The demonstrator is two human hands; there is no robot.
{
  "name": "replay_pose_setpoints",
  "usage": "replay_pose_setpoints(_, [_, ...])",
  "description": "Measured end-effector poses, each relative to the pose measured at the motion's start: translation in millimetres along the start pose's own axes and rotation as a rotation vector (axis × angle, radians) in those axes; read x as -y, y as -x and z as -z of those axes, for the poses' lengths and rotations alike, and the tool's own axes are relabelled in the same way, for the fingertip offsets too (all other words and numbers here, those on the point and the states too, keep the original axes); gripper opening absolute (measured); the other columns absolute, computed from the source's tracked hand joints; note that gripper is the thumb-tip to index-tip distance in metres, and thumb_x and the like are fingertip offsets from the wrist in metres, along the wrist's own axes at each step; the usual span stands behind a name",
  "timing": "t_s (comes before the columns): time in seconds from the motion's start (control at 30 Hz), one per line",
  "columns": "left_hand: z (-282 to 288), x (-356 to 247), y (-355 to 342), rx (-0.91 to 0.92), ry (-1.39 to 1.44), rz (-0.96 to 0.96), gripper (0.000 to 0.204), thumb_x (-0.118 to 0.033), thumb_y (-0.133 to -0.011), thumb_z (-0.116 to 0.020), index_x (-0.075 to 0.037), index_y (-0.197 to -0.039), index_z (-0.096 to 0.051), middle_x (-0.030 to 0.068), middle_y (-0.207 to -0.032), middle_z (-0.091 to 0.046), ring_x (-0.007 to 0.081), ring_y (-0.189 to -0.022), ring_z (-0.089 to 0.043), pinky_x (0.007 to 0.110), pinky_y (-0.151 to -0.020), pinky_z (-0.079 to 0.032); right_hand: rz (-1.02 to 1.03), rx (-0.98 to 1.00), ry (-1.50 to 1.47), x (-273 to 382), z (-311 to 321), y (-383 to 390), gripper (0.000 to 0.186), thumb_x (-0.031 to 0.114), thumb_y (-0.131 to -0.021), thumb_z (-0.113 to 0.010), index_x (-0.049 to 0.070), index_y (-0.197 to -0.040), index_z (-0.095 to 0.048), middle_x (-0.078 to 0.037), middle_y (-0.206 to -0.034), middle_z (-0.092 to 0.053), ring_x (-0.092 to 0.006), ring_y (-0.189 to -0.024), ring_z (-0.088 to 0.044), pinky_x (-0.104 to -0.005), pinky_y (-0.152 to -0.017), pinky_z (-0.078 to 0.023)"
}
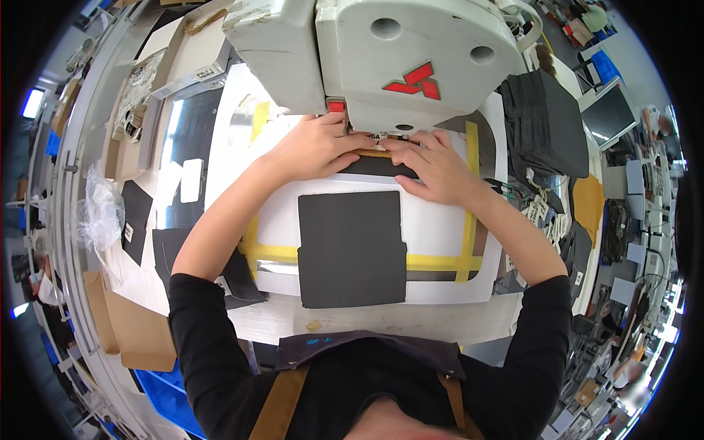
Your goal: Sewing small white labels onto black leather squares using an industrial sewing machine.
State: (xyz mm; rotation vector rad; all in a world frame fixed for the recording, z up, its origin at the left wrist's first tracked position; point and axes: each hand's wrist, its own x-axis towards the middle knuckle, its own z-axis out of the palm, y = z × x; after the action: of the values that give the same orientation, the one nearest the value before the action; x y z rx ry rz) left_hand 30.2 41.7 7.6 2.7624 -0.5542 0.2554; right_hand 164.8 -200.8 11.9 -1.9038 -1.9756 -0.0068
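A white sewing machine head [411,51] with a red emblem overhangs a white work board [271,213] edged with yellow tape. Under the needle area lies a narrow black strip [370,168] with an orange upper edge. My left hand [315,147] grips the strip's left end, its bent fingers close to the presser area. My right hand [433,165] holds the right end with curled fingers and thumb. A small label piece shows between my fingertips, partly hidden. A dark grey panel [350,249] with notched sides lies flat on the board below my hands.
Cardboard trays [154,110], a plastic bag [99,209] and dark cut pieces [136,220] lie left. A dark fabric stack [543,125], label bundles [546,213] and a yellow piece [587,205] are right. A blue bin [165,396] sits lower left; distant people [598,18] are visible.
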Motion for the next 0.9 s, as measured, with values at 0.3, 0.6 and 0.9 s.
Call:
replay_pose_setpoints(0.3, [-1.9, -11.3, -1.3, -0.052, -0.134, 0.027, 0.028, -0.025, -0.09, -0.065, -0.026, -0.118, -0.068, -0.012, -0.117, -0.066, 0.0165, -0.111, -0.052, 0.04, -0.086, -0.037, -0.009, -0.008, 0.01, -2.6, -4.5, 2.8, 0.03, 0.022, -0.078, -0.073, 0.012, -0.1, -0.054, 0.0, -0.134, -0.058, -0.025, -0.105, -0.052, -0.0414, -0.097, -0.034])
replay_pose_setpoints(0.6, [-2.1, -14.3, -1.2, -0.034, -0.146, 0.053, 0.031, -0.023, -0.09, -0.065, -0.027, -0.121, -0.067, -0.0108, -0.122, -0.064, 0.0187, -0.112, -0.051, 0.041, -0.082, -0.036, 0.009, -0.023, 0.05, -2.9, -4.2, 2.1, 0.027, 0.029, -0.084, -0.069, 0.012, -0.102, -0.058, 0.002, -0.126, -0.06, -0.0215, -0.102, -0.053, -0.0378, -0.092, -0.035])
replay_pose_setpoints(0.9, [-2.2, -13.8, 1.7, -0.031, -0.14, 0.068, 0.031, -0.021, -0.089, -0.065, -0.027, -0.12, -0.067, -0.0101, -0.124, -0.063, 0.0196, -0.11, -0.051, 0.044, -0.088, -0.037, -0.019, 0.002, 0.024, -4.0, -7.2, 4.5, 0.024, 0.027, -0.082, -0.069, 0.013, -0.099, -0.059, 0.003, -0.132, -0.059, -0.0233, -0.106, -0.052, -0.0394, -0.097, -0.034])
